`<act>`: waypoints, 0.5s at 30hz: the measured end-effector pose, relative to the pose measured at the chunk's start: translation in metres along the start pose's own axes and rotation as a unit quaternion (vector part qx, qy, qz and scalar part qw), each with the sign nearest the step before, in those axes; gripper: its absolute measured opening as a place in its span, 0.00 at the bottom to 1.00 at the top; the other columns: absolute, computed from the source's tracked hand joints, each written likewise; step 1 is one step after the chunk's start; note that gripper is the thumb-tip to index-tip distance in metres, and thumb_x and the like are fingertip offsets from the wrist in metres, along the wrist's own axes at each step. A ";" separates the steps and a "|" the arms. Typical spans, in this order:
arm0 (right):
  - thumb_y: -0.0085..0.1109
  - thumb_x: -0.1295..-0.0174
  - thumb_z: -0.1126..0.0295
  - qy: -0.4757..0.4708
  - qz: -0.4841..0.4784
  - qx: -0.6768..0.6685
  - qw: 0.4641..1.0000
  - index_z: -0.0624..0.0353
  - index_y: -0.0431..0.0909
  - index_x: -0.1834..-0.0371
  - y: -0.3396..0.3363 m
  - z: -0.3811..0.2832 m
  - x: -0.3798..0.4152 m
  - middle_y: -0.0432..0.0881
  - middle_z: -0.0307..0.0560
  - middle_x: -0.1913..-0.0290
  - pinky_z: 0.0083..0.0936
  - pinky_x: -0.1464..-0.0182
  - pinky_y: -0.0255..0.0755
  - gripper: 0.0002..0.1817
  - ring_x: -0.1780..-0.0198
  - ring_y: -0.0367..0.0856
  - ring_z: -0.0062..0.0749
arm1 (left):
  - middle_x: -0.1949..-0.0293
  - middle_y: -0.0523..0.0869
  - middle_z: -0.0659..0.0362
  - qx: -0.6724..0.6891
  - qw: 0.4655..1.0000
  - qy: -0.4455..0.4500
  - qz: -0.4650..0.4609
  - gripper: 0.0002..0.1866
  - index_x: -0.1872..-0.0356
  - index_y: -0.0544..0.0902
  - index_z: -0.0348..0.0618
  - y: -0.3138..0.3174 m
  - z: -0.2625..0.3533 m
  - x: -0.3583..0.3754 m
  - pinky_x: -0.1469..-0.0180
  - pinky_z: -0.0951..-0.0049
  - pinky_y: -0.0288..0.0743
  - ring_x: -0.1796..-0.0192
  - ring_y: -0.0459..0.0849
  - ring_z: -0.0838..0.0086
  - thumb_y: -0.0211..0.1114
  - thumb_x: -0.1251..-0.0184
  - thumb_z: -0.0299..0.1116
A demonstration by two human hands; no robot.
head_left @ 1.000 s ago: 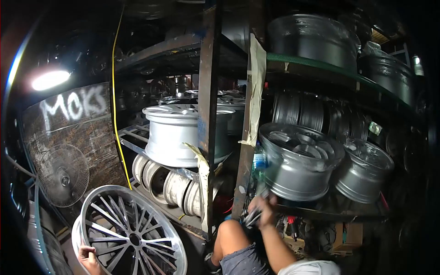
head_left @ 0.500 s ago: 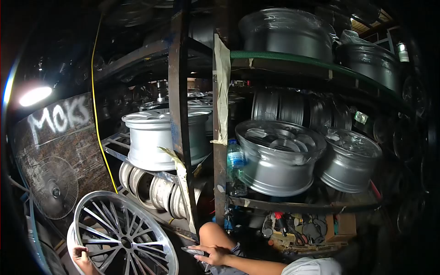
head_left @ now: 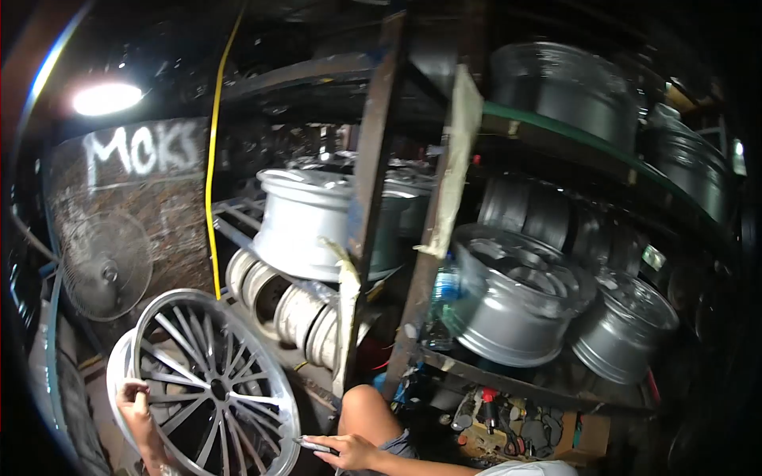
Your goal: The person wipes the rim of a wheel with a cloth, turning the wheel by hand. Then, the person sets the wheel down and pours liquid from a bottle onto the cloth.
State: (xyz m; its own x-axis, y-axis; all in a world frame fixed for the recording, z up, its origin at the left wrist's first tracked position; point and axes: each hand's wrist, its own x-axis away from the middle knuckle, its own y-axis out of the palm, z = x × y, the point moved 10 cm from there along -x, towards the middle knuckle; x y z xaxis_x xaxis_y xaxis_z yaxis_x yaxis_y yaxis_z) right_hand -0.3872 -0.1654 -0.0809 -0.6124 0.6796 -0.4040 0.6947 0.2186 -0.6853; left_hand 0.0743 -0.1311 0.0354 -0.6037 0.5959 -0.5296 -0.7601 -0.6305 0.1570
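A silver multi-spoke alloy wheel rim (head_left: 287,412) stands tilted in front of me at the lower left. My left hand (head_left: 136,403) has its fingers curled over the left edge of this rim. On the other side, my right hand (head_left: 353,454) pinches a small, flat grey piece (head_left: 317,446), which looks like a folded pad or sandpaper. The tip of that piece is at the rim's right edge; whether it touches cannot be made out. My bare knee (head_left: 369,416) is bent just behind the right hand.
Metal shelving (head_left: 373,159) holds a large silver rim (head_left: 302,230), white rims (head_left: 298,317) and plastic-wrapped rims (head_left: 508,317). A fan (head_left: 107,270) stands at left under a bright lamp (head_left: 107,99). Tools and a red-handled tool (head_left: 490,408) lie on the bottom shelf. A water bottle (head_left: 444,285) stands mid-shelf.
My view has tilted and swung left, so the shelves appear further right. My right hand has brought the grey piece from beside my knee to the rim's right edge. The left hand stays on the rim.
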 end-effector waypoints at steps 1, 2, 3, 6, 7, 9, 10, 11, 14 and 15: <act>0.68 0.30 0.65 -0.006 0.000 -0.017 1.000 0.49 0.79 0.29 0.004 -0.002 -0.001 0.89 0.48 0.41 0.29 0.50 0.87 0.26 0.54 0.93 0.40 | 0.69 0.81 0.63 0.009 1.000 0.002 -0.003 0.07 0.67 0.82 0.38 0.003 0.007 0.003 0.58 0.79 0.69 0.64 0.77 0.80 0.56 0.38 0.16; 0.67 0.29 0.65 0.065 -0.059 -0.056 0.995 0.51 0.78 0.27 0.015 0.015 -0.001 0.91 0.48 0.45 0.26 0.49 0.86 0.27 0.55 0.93 0.34 | 0.69 0.81 0.63 0.017 1.000 0.004 -0.007 0.07 0.68 0.82 0.38 0.004 0.012 0.004 0.58 0.79 0.69 0.65 0.77 0.80 0.56 0.39 0.16; 0.67 0.28 0.64 0.133 -0.067 -0.125 0.981 0.52 0.77 0.27 0.021 0.023 -0.007 0.91 0.48 0.45 0.24 0.49 0.85 0.27 0.54 0.92 0.30 | 0.70 0.81 0.63 0.011 1.000 0.001 -0.002 0.08 0.69 0.81 0.38 0.003 0.013 0.005 0.59 0.79 0.69 0.65 0.76 0.81 0.55 0.39 0.16; 0.66 0.27 0.61 0.122 -0.035 -0.242 0.962 0.62 0.76 0.27 0.033 0.037 -0.039 0.81 0.52 0.32 0.34 0.30 0.72 0.28 0.31 0.78 0.34 | 0.69 0.81 0.63 -0.022 1.000 0.012 -0.015 0.08 0.71 0.80 0.40 -0.004 0.008 0.002 0.56 0.78 0.70 0.64 0.77 0.79 0.54 0.38 0.16; 0.68 0.28 0.61 0.148 -0.083 -0.279 0.945 0.64 0.76 0.29 0.037 0.038 -0.047 0.80 0.54 0.32 0.37 0.23 0.64 0.29 0.28 0.75 0.40 | 0.68 0.81 0.62 -0.047 0.999 -0.006 -0.010 0.08 0.71 0.80 0.40 -0.011 0.004 0.005 0.55 0.76 0.71 0.63 0.78 0.78 0.53 0.38 0.17; 0.69 0.31 0.65 0.105 -0.070 -0.294 0.947 0.64 0.75 0.28 0.025 0.017 -0.083 0.81 0.53 0.33 0.35 0.26 0.67 0.30 0.31 0.77 0.38 | 0.67 0.81 0.62 -0.038 0.997 0.036 -0.052 0.08 0.72 0.78 0.41 -0.024 0.003 0.005 0.55 0.75 0.71 0.62 0.78 0.76 0.53 0.37 0.18; 0.66 0.31 0.71 0.092 -0.064 -0.340 0.934 0.61 0.73 0.26 0.024 0.012 -0.098 0.82 0.49 0.34 0.33 0.28 0.69 0.29 0.33 0.77 0.33 | 0.67 0.78 0.63 -0.035 0.996 0.030 -0.070 0.08 0.72 0.76 0.42 -0.021 0.013 0.005 0.53 0.75 0.70 0.61 0.77 0.76 0.53 0.36 0.18; 0.65 0.31 0.73 0.072 -0.054 -0.278 0.956 0.61 0.72 0.25 0.016 0.004 -0.116 0.82 0.49 0.34 0.30 0.28 0.68 0.30 0.33 0.77 0.32 | 0.66 0.76 0.65 -0.061 0.996 0.015 -0.057 0.08 0.71 0.75 0.43 -0.020 0.019 0.006 0.50 0.76 0.69 0.61 0.75 0.78 0.54 0.33 0.17; 0.63 0.30 0.75 0.152 -0.028 -0.428 0.891 0.64 0.72 0.27 0.043 0.031 -0.125 0.83 0.47 0.37 0.27 0.32 0.70 0.27 0.38 0.79 0.27 | 0.58 0.81 0.63 -0.043 0.998 -0.014 -0.044 0.10 0.68 0.74 0.43 -0.022 0.031 0.011 0.41 0.76 0.70 0.52 0.79 0.78 0.60 0.27 0.17; 0.64 0.30 0.75 0.184 -0.030 -0.437 0.880 0.64 0.72 0.27 0.057 0.044 -0.118 0.83 0.47 0.38 0.26 0.32 0.70 0.27 0.38 0.79 0.27 | 0.52 0.83 0.60 -0.027 0.998 -0.024 -0.042 0.10 0.68 0.74 0.43 -0.024 0.028 0.009 0.39 0.75 0.70 0.48 0.80 0.77 0.60 0.27 0.17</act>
State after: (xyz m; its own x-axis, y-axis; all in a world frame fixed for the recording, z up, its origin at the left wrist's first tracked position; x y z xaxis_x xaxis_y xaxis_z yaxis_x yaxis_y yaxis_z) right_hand -0.2921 -0.2646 -0.0987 -0.6061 0.7939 -0.0495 0.7885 0.6078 0.0939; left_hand 0.0806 -0.0967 0.0501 -0.5499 0.6704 -0.4982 -0.7956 -0.6020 0.0682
